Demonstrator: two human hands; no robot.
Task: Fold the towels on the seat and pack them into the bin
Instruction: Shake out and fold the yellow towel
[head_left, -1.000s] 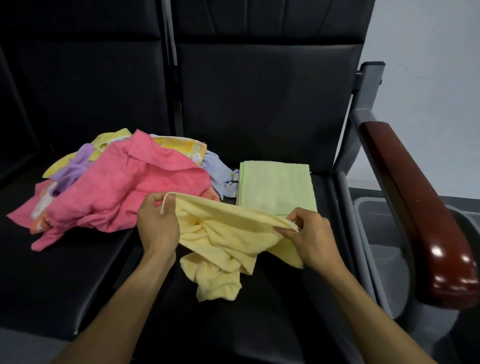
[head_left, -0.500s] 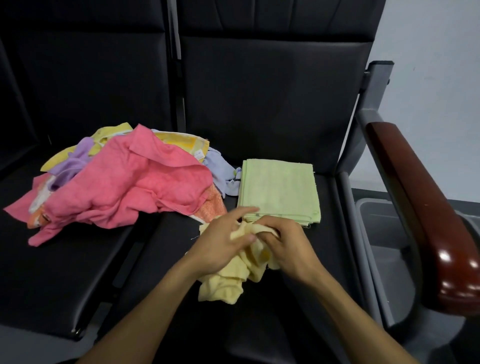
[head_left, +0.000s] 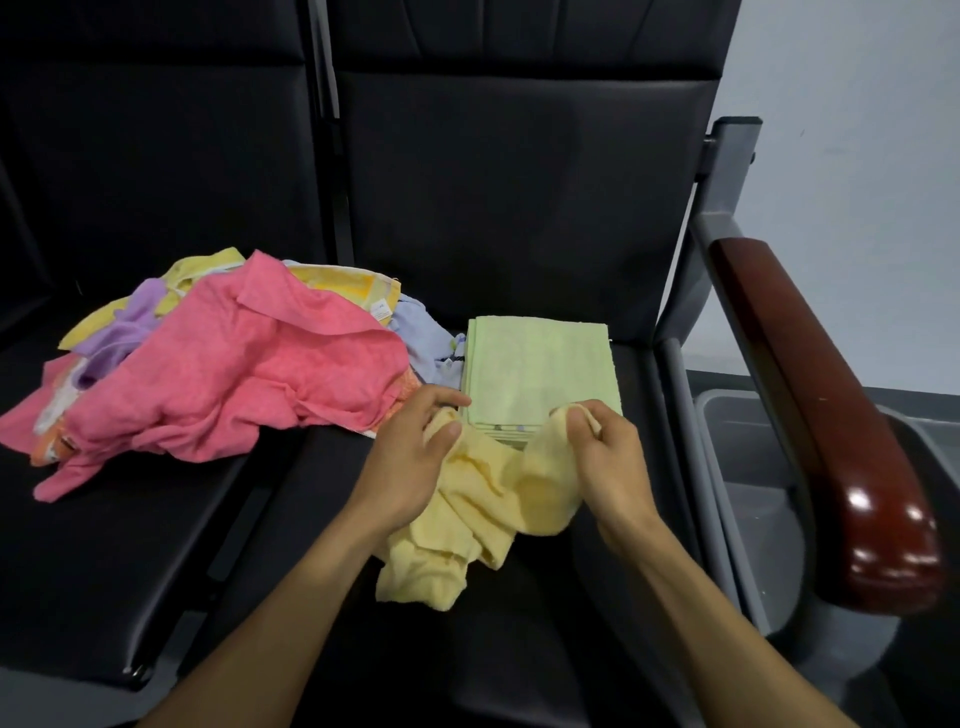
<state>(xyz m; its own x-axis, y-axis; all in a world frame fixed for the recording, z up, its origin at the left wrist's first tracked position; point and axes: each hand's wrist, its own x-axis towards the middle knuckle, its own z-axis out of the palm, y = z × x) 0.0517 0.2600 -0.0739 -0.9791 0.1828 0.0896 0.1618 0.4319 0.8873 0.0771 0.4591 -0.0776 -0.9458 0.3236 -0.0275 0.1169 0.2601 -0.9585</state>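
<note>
**Yellow towel in both hands, fold not started**

Left hand (head_left: 410, 457) has fingers curled into the bunched yellow towel (head_left: 483, 514), thumb on top. Right hand (head_left: 605, 457) pinches a bit of its edge between thumb and fingertips, held up. Looks like hunting for corners so it can be spread flat. The rest of the towel sags crumpled onto the seat (head_left: 545, 649) near the front.

Folded green towel (head_left: 540, 371) lies flat just behind the hands, square to the seat back. Probably staged there until packing. The hands overlap its near edge; can't tell if they touch it.

Loose pile (head_left: 223, 364) to the left, pink one on top, spans the gap between the two seats: unsorted stock.

Grey bin (head_left: 748, 467) sits on the floor to the right, past the armrest (head_left: 831, 415). The part that shows holds no towels.

Judgement: early in the task. One folded, none packed.
</note>
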